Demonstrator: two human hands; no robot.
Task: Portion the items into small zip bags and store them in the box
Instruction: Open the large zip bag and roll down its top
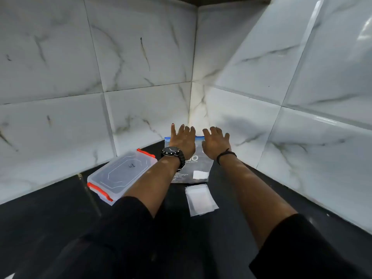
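Observation:
A large clear zip bag with a blue seal strip and printed label lies flat on the black counter in the corner. My left hand, with a black watch on its wrist, hovers over the bag's top left with fingers spread. My right hand, a black band at the wrist, reaches over the bag's top right, fingers also apart. Neither hand visibly grips anything. A small stack of clear small zip bags lies in front of the large bag. A clear plastic box with a closed lid and orange clips sits to the left.
White marble-pattern tiled walls close in the corner behind and to the right. The black counter stretches toward me on the left and under my forearms.

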